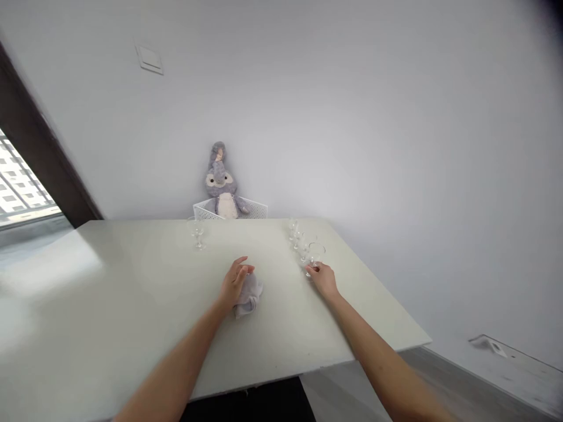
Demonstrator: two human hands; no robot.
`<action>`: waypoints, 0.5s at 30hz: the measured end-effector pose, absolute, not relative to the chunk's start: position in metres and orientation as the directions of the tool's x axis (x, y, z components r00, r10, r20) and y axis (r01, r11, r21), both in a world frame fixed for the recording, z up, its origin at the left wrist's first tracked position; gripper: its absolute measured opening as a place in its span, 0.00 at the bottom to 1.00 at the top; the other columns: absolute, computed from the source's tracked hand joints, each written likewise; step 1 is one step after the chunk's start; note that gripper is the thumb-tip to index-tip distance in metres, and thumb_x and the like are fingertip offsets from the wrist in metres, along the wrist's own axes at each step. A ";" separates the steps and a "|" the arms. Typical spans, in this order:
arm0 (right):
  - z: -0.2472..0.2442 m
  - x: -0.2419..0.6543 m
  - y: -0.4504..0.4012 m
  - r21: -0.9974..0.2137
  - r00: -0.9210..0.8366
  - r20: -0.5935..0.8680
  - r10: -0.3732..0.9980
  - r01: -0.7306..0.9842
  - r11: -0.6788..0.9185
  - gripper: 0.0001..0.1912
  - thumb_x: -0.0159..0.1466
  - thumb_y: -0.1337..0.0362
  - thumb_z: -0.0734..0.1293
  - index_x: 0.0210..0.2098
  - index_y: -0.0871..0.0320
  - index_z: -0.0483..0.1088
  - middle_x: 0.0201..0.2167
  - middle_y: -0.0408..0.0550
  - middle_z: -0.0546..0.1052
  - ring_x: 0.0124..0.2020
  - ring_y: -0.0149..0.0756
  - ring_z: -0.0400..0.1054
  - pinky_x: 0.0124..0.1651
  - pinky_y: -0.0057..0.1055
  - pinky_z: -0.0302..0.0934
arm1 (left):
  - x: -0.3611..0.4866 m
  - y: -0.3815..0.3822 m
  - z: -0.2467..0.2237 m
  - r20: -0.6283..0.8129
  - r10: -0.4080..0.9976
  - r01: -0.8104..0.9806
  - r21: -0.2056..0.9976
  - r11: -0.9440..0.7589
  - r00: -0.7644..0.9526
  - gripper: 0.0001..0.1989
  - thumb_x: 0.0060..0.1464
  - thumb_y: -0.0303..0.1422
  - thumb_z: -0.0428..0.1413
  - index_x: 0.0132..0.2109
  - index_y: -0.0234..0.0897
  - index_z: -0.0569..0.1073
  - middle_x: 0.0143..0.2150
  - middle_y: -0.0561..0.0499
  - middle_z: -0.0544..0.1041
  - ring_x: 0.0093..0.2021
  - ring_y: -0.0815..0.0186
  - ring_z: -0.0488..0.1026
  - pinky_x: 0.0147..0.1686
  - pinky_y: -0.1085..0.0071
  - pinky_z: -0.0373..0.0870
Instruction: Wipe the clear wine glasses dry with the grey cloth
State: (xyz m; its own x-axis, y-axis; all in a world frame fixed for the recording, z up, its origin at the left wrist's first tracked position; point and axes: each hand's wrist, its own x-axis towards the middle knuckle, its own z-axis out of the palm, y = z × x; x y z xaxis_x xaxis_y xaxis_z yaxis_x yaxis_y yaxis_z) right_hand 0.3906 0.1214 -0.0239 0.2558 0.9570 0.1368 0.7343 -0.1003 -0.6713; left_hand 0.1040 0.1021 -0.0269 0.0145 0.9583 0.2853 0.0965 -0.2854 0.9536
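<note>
My right hand pinches the stem and foot of a clear stemmed glass, which stands upright on the table. Behind it, several similar glasses run in a row toward the back edge, partly overlapping in view. A crumpled light grey-purple cloth is at my left hand. The fingers there are curled around the cloth's upper part, and the rest of it bunches beside the palm. Farther back on the left, a single stemmed glass stands upright, apart from the row.
Everything rests on a pale table against a white wall. At the back edge, a grey plush toy sits in a white perforated basket. A wall switch is at upper left, beside a dark window frame.
</note>
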 end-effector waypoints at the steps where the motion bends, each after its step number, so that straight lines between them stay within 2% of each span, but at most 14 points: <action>1: -0.022 0.394 0.118 -0.648 0.266 0.135 0.954 0.752 -0.118 0.12 0.53 0.55 0.62 0.28 0.57 0.67 0.22 0.43 0.71 0.24 0.32 0.64 0.26 0.25 0.50 | 0.103 0.103 -0.026 0.287 0.958 0.079 0.955 -0.285 -0.013 0.21 0.53 0.45 0.46 0.50 0.38 0.64 0.38 0.46 0.74 0.40 0.64 0.71 0.42 0.64 0.65; 4: -0.015 0.395 0.102 -0.586 0.333 0.164 0.929 0.790 -0.179 0.14 0.54 0.52 0.61 0.30 0.56 0.65 0.22 0.42 0.71 0.23 0.32 0.63 0.25 0.25 0.47 | 0.098 0.108 -0.023 0.295 0.933 0.015 0.954 -0.299 -0.205 0.20 0.52 0.45 0.46 0.47 0.37 0.66 0.36 0.47 0.74 0.38 0.65 0.71 0.40 0.66 0.66; 6: -0.008 0.383 0.090 -0.575 0.301 0.208 0.931 0.807 -0.133 0.14 0.57 0.52 0.58 0.29 0.56 0.64 0.21 0.41 0.69 0.22 0.31 0.61 0.25 0.25 0.47 | 0.093 0.113 -0.023 0.255 0.883 -0.045 0.954 -0.295 -0.394 0.19 0.52 0.45 0.46 0.44 0.37 0.67 0.33 0.48 0.73 0.35 0.66 0.71 0.36 0.67 0.67; 8: 0.000 0.359 0.080 -0.579 0.159 0.236 0.959 0.816 0.007 0.14 0.59 0.53 0.56 0.27 0.56 0.64 0.20 0.41 0.69 0.21 0.30 0.61 0.26 0.25 0.48 | 0.086 0.118 -0.024 0.153 0.822 -0.142 0.952 -0.272 -0.548 0.16 0.52 0.44 0.46 0.41 0.37 0.67 0.30 0.50 0.72 0.31 0.69 0.70 0.33 0.70 0.66; 11: 0.012 0.310 0.074 -0.541 -0.077 0.214 0.974 0.821 0.184 0.15 0.60 0.54 0.55 0.28 0.56 0.66 0.22 0.42 0.70 0.24 0.30 0.62 0.27 0.26 0.50 | 0.070 0.125 -0.024 -0.076 0.738 -0.362 0.902 -0.236 -0.670 0.11 0.51 0.39 0.49 0.39 0.38 0.66 0.30 0.52 0.70 0.28 0.73 0.68 0.31 0.73 0.65; 13: 0.017 0.277 0.073 -0.478 -0.208 0.226 0.952 0.828 0.294 0.14 0.60 0.54 0.57 0.35 0.55 0.67 0.31 0.45 0.72 0.29 0.31 0.64 0.30 0.26 0.52 | 0.056 0.131 -0.023 -0.207 0.685 -0.477 0.848 -0.230 -0.698 0.09 0.52 0.37 0.48 0.40 0.39 0.63 0.32 0.53 0.69 0.27 0.75 0.67 0.31 0.75 0.65; 15: 0.018 0.250 0.072 -0.397 -0.364 0.231 0.902 0.811 0.429 0.18 0.56 0.51 0.61 0.41 0.54 0.66 0.39 0.48 0.70 0.37 0.35 0.64 0.34 0.28 0.54 | 0.040 0.140 -0.022 -0.290 0.655 -0.547 0.806 -0.226 -0.698 0.08 0.54 0.34 0.45 0.43 0.41 0.60 0.35 0.53 0.67 0.27 0.77 0.66 0.30 0.78 0.64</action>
State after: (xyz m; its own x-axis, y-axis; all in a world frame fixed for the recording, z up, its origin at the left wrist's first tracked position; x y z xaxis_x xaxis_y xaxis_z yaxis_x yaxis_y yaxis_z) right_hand 0.2502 0.0723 0.0177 -0.3637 0.9023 0.2313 0.8113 0.4289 -0.3972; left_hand 0.0404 0.1403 -0.0219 -0.6979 0.6548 -0.2902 -0.5473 -0.2262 0.8058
